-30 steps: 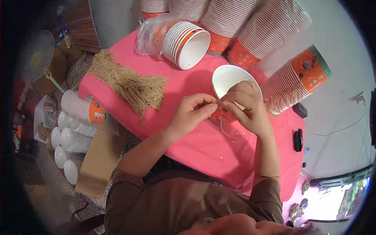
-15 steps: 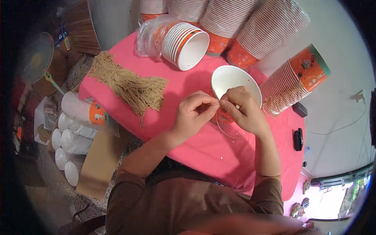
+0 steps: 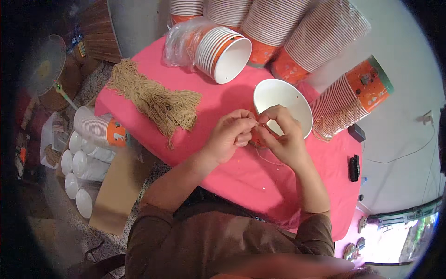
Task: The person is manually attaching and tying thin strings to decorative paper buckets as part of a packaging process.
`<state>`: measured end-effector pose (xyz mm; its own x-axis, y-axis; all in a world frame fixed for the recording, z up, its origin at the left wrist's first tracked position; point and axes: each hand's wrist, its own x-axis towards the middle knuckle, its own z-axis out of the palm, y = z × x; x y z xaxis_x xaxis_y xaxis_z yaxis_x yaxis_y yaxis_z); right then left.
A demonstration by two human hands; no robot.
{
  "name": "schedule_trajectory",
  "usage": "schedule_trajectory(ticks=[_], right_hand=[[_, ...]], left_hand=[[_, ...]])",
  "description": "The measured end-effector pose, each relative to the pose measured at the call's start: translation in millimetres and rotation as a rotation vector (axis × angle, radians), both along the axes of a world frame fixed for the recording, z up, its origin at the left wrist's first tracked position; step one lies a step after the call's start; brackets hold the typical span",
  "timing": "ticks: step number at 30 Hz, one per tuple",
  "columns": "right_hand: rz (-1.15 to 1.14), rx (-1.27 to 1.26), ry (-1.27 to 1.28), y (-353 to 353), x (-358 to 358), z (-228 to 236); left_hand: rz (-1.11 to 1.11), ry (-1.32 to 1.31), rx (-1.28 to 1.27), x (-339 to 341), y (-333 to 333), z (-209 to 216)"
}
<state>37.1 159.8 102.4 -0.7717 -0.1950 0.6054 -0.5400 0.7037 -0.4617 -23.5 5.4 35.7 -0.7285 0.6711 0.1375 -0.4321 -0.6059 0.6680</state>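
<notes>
Over the pink-covered table, my left hand [image 3: 232, 135] and my right hand [image 3: 284, 135] meet fingertip to fingertip. Both pinch a thin tan string [image 3: 268, 160], whose loose end hangs in a curve below my right hand. An orange paper tub [image 3: 275, 90] with a white inside stands right behind my hands, and they hide part of its front. Left of my hands lies a thick bundle of tan strings [image 3: 160, 104]. More strings drape over a stack of nested tubs [image 3: 341, 100] leaning at the right.
Wrapped tub stacks [image 3: 274, 28] line the table's far side. One stack lies tipped in torn plastic [image 3: 180, 44]. A black clip-like object [image 3: 354, 168] and a small dark box [image 3: 357, 132] sit near the right edge. Left of the table, a cardboard box [image 3: 116, 195] holds more white tubs.
My right hand has turned and its fingers have drawn up at the string. The left fingers have curled in more. The view has shifted slightly.
</notes>
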Motion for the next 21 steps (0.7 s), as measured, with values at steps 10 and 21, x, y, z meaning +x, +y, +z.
schedule_trajectory(ticks=[10,21], right_hand=[[0.048,-0.007,0.088,2,-1,4],[-0.016,-0.244,-0.091,13,2,7]], left_hand=[[-0.081,-0.086,0.029,2,0,2],[0.138,0.160,-0.114,0,3,0]])
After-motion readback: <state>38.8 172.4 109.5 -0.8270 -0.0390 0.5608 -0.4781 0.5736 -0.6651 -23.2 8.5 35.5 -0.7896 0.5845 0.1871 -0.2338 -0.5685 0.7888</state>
